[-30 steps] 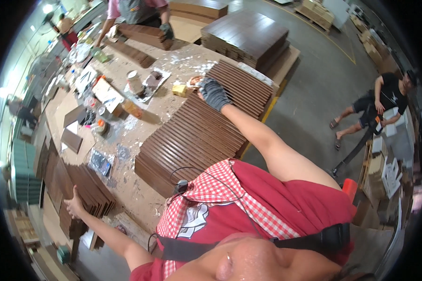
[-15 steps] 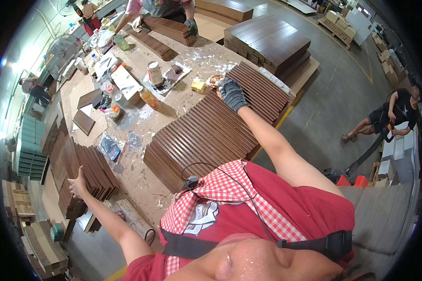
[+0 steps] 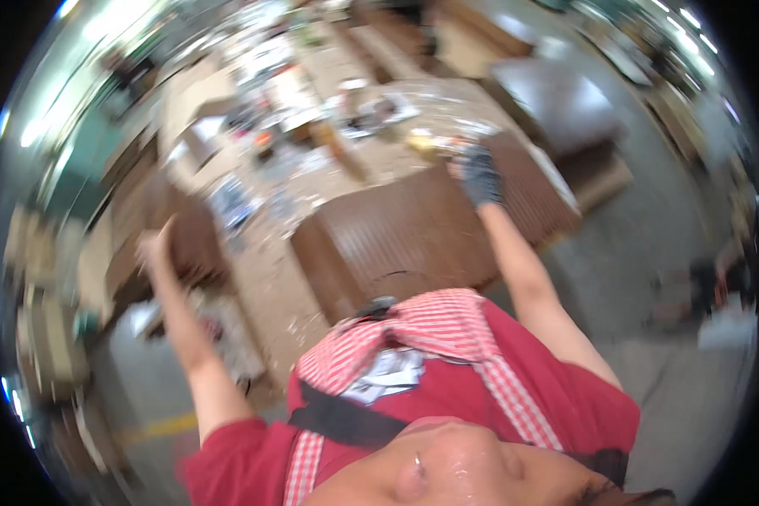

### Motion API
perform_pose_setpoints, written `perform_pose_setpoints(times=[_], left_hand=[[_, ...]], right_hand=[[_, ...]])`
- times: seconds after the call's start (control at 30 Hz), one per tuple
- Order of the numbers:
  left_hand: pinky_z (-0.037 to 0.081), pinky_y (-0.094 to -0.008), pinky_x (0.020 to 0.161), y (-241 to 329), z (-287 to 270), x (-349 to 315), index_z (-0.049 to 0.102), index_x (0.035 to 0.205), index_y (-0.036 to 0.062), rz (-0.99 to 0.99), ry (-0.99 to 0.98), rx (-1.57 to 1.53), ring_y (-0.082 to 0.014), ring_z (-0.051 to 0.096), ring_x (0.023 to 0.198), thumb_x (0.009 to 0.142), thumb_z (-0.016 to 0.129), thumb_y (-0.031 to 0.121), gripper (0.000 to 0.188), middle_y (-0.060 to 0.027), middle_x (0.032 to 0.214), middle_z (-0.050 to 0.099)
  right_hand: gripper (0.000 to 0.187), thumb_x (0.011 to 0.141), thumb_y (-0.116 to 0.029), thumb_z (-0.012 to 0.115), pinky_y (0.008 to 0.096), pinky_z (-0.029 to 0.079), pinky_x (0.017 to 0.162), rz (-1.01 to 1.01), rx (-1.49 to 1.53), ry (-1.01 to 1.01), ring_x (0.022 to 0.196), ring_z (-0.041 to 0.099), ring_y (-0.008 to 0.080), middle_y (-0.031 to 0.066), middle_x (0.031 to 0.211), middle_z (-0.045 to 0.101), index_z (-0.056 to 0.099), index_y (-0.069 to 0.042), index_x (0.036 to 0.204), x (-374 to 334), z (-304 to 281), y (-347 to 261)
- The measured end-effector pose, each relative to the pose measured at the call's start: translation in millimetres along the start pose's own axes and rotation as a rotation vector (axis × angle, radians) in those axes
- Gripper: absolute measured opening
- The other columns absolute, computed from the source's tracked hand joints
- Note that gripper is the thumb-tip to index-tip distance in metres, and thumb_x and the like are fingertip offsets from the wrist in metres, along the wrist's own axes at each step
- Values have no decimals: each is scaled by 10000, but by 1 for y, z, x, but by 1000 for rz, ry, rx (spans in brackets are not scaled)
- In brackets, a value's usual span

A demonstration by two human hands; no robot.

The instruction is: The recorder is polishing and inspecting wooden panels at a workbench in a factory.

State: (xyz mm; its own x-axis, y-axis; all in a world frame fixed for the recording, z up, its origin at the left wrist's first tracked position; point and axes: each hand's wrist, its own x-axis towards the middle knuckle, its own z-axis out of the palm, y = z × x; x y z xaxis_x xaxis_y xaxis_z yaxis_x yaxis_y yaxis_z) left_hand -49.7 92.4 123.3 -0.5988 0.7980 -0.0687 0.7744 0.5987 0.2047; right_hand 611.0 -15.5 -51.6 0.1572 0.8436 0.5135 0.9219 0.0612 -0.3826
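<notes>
The whole picture is blurred by motion. My right hand [image 3: 478, 173], in a dark grey knitted glove, is closed on a whitish-orange rag [image 3: 459, 145] at the far edge of a row of brown grooved strips [image 3: 396, 232]. A yellow block [image 3: 422, 143], perhaps a sponge, lies just left of the rag. My bare left hand [image 3: 153, 246] is stretched out to the left, thumb apart from the fingers. It is beside a stack of brown boards [image 3: 190, 232]; whether it touches them is too smeared to tell.
Jars, bottles and packets crowd the worktable [image 3: 266, 291] beyond the strips, among them an amber bottle [image 3: 337, 148]. Another stack of brown panels [image 3: 557, 101] stands at the far right. Cardboard pieces [image 3: 55, 337] are at the left rim.
The view has swung, so the table and strips appear further right and blurred. My right hand stays on the rag at the strips' far edge; my left hand stays near the board stack.
</notes>
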Motion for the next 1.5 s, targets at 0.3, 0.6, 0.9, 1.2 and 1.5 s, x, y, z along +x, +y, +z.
perform_pose_setpoints(times=[0.3, 0.6, 0.9, 1.2, 1.5], left_hand=[[312, -640, 1054, 20, 47, 45, 552, 1296, 2, -30, 275, 22, -425, 519, 1210, 498, 637, 892, 1198, -260, 1298, 555], [487, -519, 921, 41, 75, 58, 669, 1134, -22, -59, 221, 51, -369, 631, 1012, 487, 659, 882, 1111, -194, 1076, 679], [503, -507, 891, 52, 83, 63, 674, 1126, -30, -15, 214, 16, -369, 641, 964, 488, 666, 875, 1107, -196, 1042, 686], [429, -474, 951, 61, 79, 73, 611, 1192, -4, 23, 211, 68, -301, 560, 1056, 741, 588, 646, 791, -120, 1152, 608], [312, -461, 1095, 98, -36, -127, 523, 1278, 30, 459, -148, -393, -242, 437, 1232, 935, 445, 441, 540, -39, 1315, 494]], right_hand=[[135, 807, -141, 596, 383, 496, 585, 151, 252, 111, 627, 609, 279, 137, 744, 662, 707, -67, 832, 18, -20, 31], [241, 760, -118, 644, 414, 547, 794, 141, -61, 49, 843, 660, 309, 103, 941, 684, 703, -156, 991, 19, -24, 50], [185, 788, -217, 665, 431, 498, 775, 110, -144, 69, 782, 623, 340, 169, 823, 655, 675, -35, 755, 19, -12, 76], [230, 784, -259, 681, 420, 507, 791, 76, -76, 73, 825, 635, 326, 162, 878, 662, 682, -36, 837, 20, -14, 54], [264, 795, -108, 635, 377, 537, 680, -82, 16, 206, 729, 633, 272, 138, 847, 654, 641, -94, 1059, 21, 8, 53]])
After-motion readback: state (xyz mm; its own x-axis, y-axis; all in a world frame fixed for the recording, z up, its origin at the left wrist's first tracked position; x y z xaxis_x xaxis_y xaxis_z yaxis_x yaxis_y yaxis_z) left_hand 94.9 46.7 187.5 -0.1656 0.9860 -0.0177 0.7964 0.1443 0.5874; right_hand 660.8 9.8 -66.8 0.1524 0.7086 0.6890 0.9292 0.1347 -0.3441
